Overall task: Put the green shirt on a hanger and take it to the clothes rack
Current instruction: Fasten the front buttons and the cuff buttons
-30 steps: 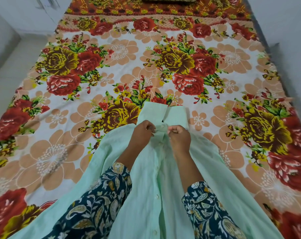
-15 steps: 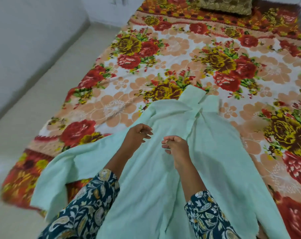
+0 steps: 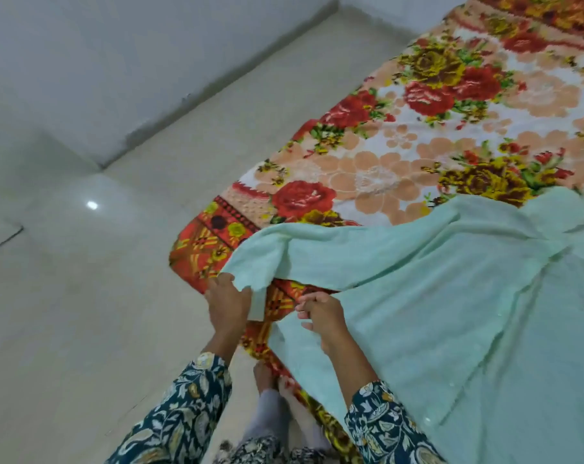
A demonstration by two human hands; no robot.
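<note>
The pale green shirt (image 3: pixel 451 296) lies spread flat on the bed, its collar at the far right and its left sleeve reaching to the bed's near corner. My left hand (image 3: pixel 228 304) pinches the cuff end of that sleeve at the bed's edge. My right hand (image 3: pixel 322 316) grips the shirt's side edge just below the sleeve, fingers curled into the cloth. No hanger and no clothes rack are in view.
A floral bedspread (image 3: pixel 367 169) in red, yellow and peach covers the bed and hangs over its corner. Pale tiled floor (image 3: pixel 99 313) stretches to the left up to a white wall (image 3: pixel 116 61). My bare feet (image 3: pixel 267 380) stand by the bed's edge.
My hands left the shirt's button placket and moved left to the sleeve and side edge. The view swung left and down, bringing the floor and bed corner in.
</note>
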